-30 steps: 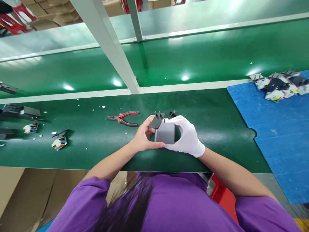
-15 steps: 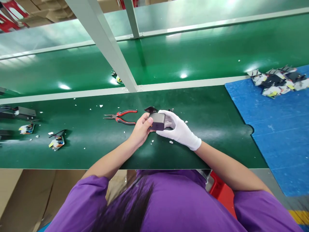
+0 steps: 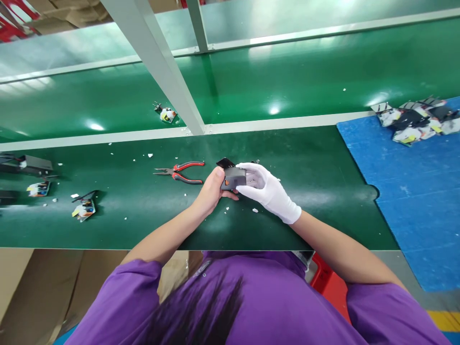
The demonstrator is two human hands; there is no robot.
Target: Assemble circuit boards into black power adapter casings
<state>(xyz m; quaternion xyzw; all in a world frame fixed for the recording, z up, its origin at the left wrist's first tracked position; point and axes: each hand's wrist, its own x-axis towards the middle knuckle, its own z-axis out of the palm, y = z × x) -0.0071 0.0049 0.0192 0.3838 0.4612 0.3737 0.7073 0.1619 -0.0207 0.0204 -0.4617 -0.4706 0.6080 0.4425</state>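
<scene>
A small black plastic box with an orange mark on its near side is held just above the green bench. Bare, my left hand grips its left end, thumb on top and fingers beneath. My right hand, in a white glove, has its thumb and fingers around the right end. Behind the box a dark flat piece sticks up; whether it is joined to the box I cannot tell. Long-nose pliers with red and black handles lie left of my left hand.
White crumbs dot the green bench. Circuit boards and black housings lie at the left. On the blue mat at the right several boards are piled. A slanting metal post rises behind the bench.
The box has turned in my hands, so its side with the orange mark now faces me. On the far green surface, a circuit board has come out from behind the post, shifting left.
</scene>
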